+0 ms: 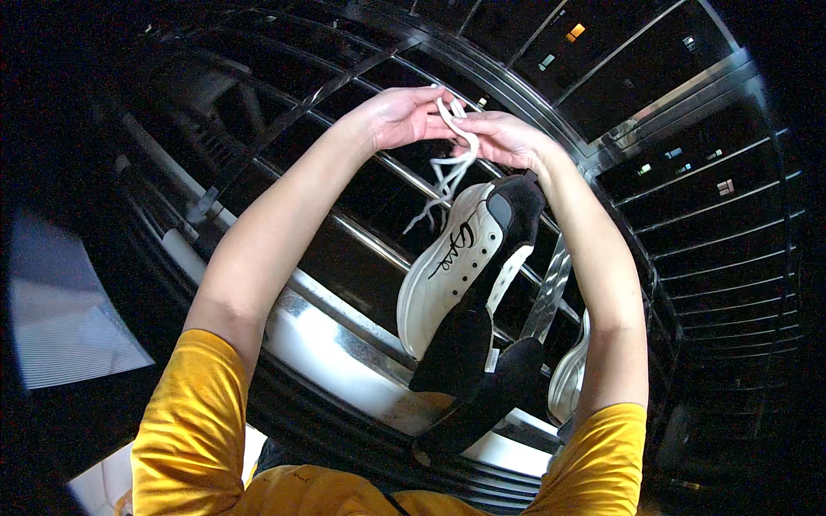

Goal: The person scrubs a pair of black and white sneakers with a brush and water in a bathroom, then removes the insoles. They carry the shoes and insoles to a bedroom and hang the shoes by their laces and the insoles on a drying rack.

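White shoelaces (466,138) are bunched between my two raised hands, with loose ends dangling below them. My left hand (410,117) pinches part of the laces between thumb and fingers. My right hand (500,137) has its thumb and fingers closed on another part of them. Just below my right hand is a white shoe (445,277) with black lining, black script on its side and empty eyelets. Its dark tongue or insole pieces (459,355) hang at the lower end. How the shoe is supported is hidden.
A second white shoe (569,380) shows partly behind my right forearm. Metal rails (371,242) run beneath my hands and beside the shoes. A shiny metal ledge (329,348) lies nearer my body. A barred metal window frame (584,158) stands ahead and to the right, with darkness beyond.
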`<state>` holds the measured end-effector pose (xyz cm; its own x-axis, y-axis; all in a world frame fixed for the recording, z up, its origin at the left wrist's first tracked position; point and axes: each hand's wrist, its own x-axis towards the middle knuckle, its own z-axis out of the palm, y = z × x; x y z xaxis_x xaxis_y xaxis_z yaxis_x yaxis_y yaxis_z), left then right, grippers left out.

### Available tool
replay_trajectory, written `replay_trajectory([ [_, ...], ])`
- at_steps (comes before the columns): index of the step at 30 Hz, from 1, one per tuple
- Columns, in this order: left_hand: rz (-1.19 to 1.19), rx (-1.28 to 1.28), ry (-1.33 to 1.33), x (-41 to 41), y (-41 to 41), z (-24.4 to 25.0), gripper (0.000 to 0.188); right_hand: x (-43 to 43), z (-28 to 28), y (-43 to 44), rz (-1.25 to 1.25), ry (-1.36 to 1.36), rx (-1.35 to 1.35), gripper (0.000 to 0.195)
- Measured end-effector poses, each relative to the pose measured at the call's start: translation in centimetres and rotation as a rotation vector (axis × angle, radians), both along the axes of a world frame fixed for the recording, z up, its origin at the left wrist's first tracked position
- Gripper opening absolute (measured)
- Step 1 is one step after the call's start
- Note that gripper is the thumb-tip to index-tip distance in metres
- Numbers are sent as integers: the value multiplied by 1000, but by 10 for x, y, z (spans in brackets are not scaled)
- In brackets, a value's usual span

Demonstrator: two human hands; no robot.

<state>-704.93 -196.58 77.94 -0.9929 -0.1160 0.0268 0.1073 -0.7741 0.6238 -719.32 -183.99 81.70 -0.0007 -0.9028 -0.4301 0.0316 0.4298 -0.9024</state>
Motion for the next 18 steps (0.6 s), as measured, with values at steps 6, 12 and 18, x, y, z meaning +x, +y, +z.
replay_trajectory([
  [6, 233, -364, -298, 8, -14, 9, 21, 8, 37, 9, 47, 452, 20, 25],
  [12, 242, -344, -103, 14, -17, 10, 21, 20, 59, 15, 256, 1013, 45, 23],
  [18, 38, -1076, -191, 9, 14, 18, 22, 70, 128, -3, 489, 1430, 106, 15],
])
